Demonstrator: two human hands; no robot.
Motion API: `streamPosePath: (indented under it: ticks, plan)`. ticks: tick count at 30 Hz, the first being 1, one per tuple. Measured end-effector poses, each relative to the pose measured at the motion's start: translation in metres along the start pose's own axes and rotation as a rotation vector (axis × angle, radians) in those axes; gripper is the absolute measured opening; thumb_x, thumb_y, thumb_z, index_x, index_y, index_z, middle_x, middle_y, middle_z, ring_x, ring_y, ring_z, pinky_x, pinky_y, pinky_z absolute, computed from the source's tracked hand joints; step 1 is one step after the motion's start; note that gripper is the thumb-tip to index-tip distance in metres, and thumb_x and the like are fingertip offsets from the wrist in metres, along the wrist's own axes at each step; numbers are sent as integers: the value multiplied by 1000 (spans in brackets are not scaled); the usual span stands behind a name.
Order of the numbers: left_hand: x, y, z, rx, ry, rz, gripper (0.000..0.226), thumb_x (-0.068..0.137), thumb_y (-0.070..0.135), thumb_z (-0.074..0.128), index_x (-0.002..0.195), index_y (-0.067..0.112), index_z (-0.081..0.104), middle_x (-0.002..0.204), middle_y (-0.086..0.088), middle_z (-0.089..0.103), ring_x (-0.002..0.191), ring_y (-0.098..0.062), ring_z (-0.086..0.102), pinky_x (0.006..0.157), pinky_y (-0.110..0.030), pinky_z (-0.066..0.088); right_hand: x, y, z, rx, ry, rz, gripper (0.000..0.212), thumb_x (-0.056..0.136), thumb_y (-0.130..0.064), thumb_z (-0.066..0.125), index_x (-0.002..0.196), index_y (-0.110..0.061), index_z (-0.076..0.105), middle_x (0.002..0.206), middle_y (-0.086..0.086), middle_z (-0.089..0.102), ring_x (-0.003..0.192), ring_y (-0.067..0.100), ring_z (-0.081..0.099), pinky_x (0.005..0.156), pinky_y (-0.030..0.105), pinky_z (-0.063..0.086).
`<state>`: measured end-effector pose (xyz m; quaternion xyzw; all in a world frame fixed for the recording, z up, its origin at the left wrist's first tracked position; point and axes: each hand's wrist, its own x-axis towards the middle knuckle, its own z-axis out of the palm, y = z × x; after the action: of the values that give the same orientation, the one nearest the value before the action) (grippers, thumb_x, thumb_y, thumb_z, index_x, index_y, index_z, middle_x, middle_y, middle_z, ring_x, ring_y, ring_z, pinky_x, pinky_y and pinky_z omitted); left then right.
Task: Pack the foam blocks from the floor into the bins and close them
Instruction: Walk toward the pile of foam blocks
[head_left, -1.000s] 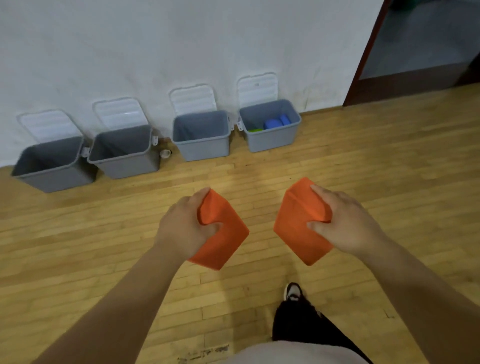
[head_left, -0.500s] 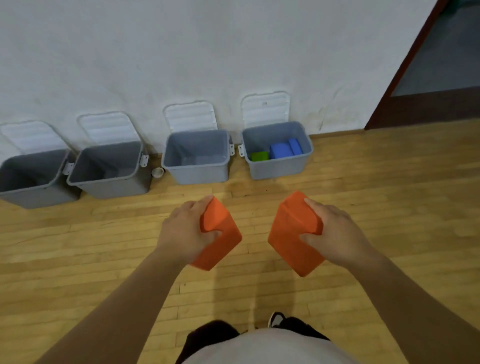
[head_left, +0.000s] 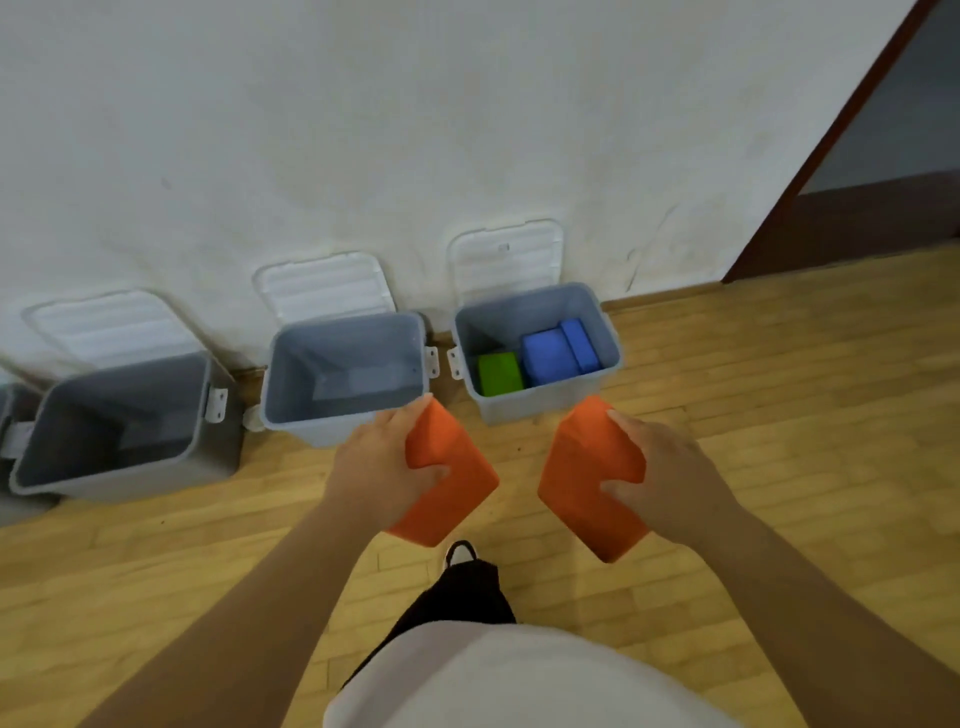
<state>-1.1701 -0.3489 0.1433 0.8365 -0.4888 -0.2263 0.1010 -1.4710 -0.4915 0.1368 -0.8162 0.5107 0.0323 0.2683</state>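
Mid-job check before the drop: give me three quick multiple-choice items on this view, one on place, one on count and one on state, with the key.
1. Place: the green block lies
A. in the rightmost bin
B. in the bin left of it
C. on the floor

2. Count: the blue blocks in that bin number
A. one
B. two
C. four

3. State: the hands are
A. both empty
B. each gripping an orange block
C. pressing a lid shut

Key:
1 A: the green block shows inside the rightmost bin, beside the blue blocks.
2 B: two blue blocks sit side by side there.
3 B: the left hand grips the left orange block, and the right hand grips the right orange block.
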Motion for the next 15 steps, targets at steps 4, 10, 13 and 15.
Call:
streamPosePath:
  ticks: [4, 10, 13, 15]
  plan:
    - [105, 12, -42, 3, -43, 87, 88, 82, 58, 73, 152, 49, 19, 147, 7, 45, 127, -22, 48, 104, -49, 45, 81, -14, -27, 110, 11, 70, 95, 75, -62, 67, 151, -58, 11, 144, -13, 42, 130, 21, 44, 107, 47, 42]
    - [236, 33, -81, 80, -52, 154, 89, 81, 61, 72, 153, 47, 22, 148, 6, 46, 131, -23, 47, 104, -47, 45, 184, -21, -68, 187, 96, 128, 92, 80, -49, 75, 155, -44, 22, 146, -4, 41, 132, 22, 43, 109, 43, 40]
    - [290, 36, -78, 55, -68, 116, 91, 82, 61, 72, 154, 48, 19, 148, 6, 44, 131, -23, 47, 104, -46, 45, 253, -13, -77, 207, 81, 124, 89, 81, -45, 77, 155, -40, 27, 146, -2, 39, 133, 22, 44, 108, 42, 41]
    - [324, 37, -71, 31, -86, 63, 90, 82, 60, 72, 154, 48, 19, 147, 6, 41, 128, -23, 48, 103, -44, 45, 305, -5, -76, 196, 35, 95, 87, 83, -43, 76, 155, -38, 28, 149, -2, 37, 136, 22, 41, 109, 43, 40]
